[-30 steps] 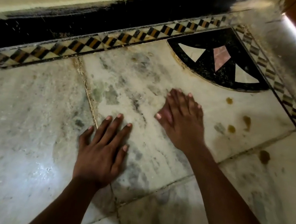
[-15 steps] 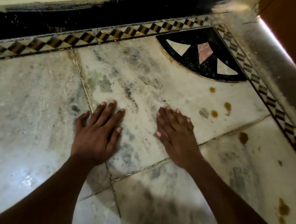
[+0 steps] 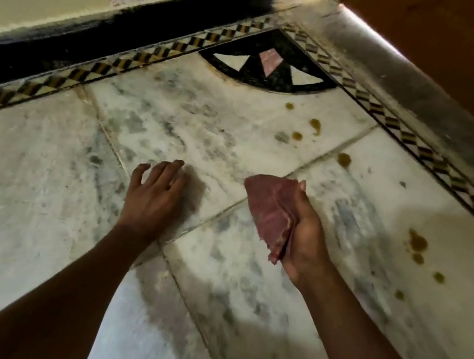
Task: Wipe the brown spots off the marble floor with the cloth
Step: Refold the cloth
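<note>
My right hand (image 3: pixel 304 235) grips a folded reddish-pink cloth (image 3: pixel 271 212), lifted off the white marble floor (image 3: pixel 44 181) with its palm turned left. My left hand (image 3: pixel 153 194) rests on the floor, fingers slightly curled and apart, holding nothing. Brown spots lie to the right: a cluster far ahead (image 3: pixel 314 125), one by the tile joint (image 3: pixel 344 159), and a larger group near the right border (image 3: pixel 417 243). The cloth is well short of all of them.
A checkered inlay border (image 3: pixel 156 53) runs along the black skirting (image 3: pixel 97 35) and down the right side. A black quarter-circle inlay (image 3: pixel 267 70) fills the corner. A metal threshold (image 3: pixel 427 94) and brown door (image 3: pixel 465 44) stand on the right.
My right hand was flat on the floor over the cloth; it has pulled back, turned over and lifted the cloth. My view shifted right and back, showing more spots.
</note>
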`<action>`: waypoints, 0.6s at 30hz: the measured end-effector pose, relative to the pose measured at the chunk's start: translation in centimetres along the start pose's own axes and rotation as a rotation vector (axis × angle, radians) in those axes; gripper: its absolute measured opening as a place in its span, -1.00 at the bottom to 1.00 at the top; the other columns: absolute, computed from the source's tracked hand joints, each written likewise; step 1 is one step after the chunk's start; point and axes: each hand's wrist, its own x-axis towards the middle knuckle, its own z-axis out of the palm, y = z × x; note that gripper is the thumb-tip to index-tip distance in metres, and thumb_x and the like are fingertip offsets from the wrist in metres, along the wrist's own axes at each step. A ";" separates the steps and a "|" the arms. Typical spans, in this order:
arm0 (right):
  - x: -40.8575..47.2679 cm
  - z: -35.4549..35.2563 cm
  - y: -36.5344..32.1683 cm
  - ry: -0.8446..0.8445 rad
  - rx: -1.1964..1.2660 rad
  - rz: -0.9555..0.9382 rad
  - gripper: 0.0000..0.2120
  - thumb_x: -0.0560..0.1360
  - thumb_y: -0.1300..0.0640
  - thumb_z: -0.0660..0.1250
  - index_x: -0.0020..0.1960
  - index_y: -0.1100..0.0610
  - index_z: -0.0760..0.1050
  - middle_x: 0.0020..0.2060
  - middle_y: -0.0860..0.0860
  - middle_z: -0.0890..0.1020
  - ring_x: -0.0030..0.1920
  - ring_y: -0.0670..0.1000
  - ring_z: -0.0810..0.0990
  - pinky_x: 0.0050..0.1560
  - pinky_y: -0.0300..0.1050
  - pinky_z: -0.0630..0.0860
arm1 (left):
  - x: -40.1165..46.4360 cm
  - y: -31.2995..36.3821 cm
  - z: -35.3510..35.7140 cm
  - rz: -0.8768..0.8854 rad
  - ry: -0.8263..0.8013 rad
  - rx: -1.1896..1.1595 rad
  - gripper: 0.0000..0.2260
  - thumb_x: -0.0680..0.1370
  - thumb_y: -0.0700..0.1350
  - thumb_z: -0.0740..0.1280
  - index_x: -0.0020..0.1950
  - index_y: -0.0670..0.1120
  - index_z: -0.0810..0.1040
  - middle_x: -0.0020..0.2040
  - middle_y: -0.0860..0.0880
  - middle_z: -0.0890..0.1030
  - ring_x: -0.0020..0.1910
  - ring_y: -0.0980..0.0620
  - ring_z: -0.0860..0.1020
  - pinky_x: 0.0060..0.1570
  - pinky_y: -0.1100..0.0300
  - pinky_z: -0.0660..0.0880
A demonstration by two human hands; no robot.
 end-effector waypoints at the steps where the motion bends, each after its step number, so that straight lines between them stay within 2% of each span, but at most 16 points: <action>1: -0.9 -0.9 -0.5 0.025 0.059 0.007 -0.35 0.69 -0.29 0.09 0.45 0.19 0.58 0.34 0.13 0.70 0.37 0.10 0.67 0.41 -0.05 0.55 | 0.3 1.7 -0.6 0.019 0.037 -0.044 -0.61 0.49 -0.20 0.43 0.32 -0.13 0.57 0.44 -0.18 0.59 0.33 -0.25 0.61 0.33 -0.18 0.41; 4: -3.3 -3.3 -1.6 0.077 0.176 0.011 -0.26 0.61 -0.36 0.11 0.47 0.19 0.56 0.34 0.15 0.70 0.39 0.13 0.65 0.48 0.02 0.50 | 0.9 7.3 -3.6 0.042 0.142 -0.351 -0.68 0.50 -0.13 0.30 0.23 -0.12 0.65 0.21 -0.12 0.66 0.14 -0.23 0.63 0.10 -0.08 0.48; 6: -5.0 -5.0 -2.4 0.115 0.194 -0.007 -0.27 0.66 -0.36 0.03 0.47 0.17 0.55 0.35 0.15 0.68 0.42 0.14 0.62 0.46 -0.01 0.49 | 1.0 11.7 -6.7 0.021 0.133 -0.709 -0.79 0.53 -0.15 0.33 0.11 -0.09 0.68 0.04 -0.04 0.66 0.01 -0.10 0.63 0.00 0.04 0.52; 8: -6.5 -6.4 -3.1 0.136 0.225 -0.017 -0.29 0.69 -0.35 -0.02 0.43 0.15 0.56 0.26 0.09 0.74 0.38 0.10 0.63 0.35 -0.04 0.54 | 1.0 15.5 -9.9 -0.076 -0.002 -1.062 -0.92 0.56 -0.20 0.44 -0.03 -0.03 0.70 -0.08 0.05 0.69 -0.10 0.09 0.64 -0.07 0.20 0.51; 10: -7.9 -7.9 -3.6 0.171 0.249 -0.030 -0.27 0.67 -0.39 -0.03 0.44 0.11 0.57 0.18 0.11 0.77 0.30 0.13 0.67 0.25 -0.02 0.57 | 0.7 18.7 -12.8 -0.086 -0.218 -1.268 -0.94 0.60 -0.17 0.51 -0.08 -0.06 0.74 -0.10 0.03 0.74 -0.14 0.16 0.65 -0.11 0.24 0.51; 11: -8.6 -8.7 -3.8 0.186 0.260 -0.039 -0.24 0.65 -0.43 -0.03 0.46 0.09 0.57 0.21 0.16 0.76 0.31 0.18 0.66 0.27 0.01 0.54 | 0.4 20.2 -14.0 -0.056 -0.314 -1.325 -0.93 0.61 -0.13 0.51 -0.06 -0.08 0.75 -0.10 0.02 0.76 -0.13 0.15 0.67 -0.10 0.26 0.51; 13: -9.4 -9.5 -4.1 0.172 0.294 -0.037 -0.16 0.61 -0.49 -0.02 0.49 0.11 0.55 0.31 0.28 0.69 0.36 0.25 0.63 0.43 0.14 0.48 | -0.3 21.9 -15.4 0.008 -0.443 -1.377 -0.91 0.61 -0.08 0.50 -0.04 -0.08 0.76 -0.06 0.02 0.77 -0.07 0.15 0.70 -0.05 0.31 0.53; 16: -11.3 -10.3 -4.6 0.126 0.327 -0.038 -0.15 0.57 -0.52 0.00 0.49 0.09 0.53 0.19 0.27 0.74 0.15 0.28 0.71 0.51 0.25 0.40 | -1.5 24.0 -16.6 0.067 -0.489 -1.323 -0.92 0.55 -0.08 0.58 -0.06 -0.06 0.74 -0.04 -0.01 0.76 -0.09 0.19 0.69 -0.03 0.35 0.53; 18: -11.6 -10.6 -4.5 0.118 0.319 -0.057 -0.17 0.54 -0.53 0.05 0.40 0.08 0.61 0.12 0.22 0.76 0.09 0.25 0.75 0.50 0.32 0.43 | -2.1 25.0 -16.7 0.067 -0.481 -1.262 -0.88 0.52 -0.13 0.61 -0.06 -0.14 0.74 -0.07 -0.02 0.76 -0.15 0.22 0.68 -0.09 0.39 0.51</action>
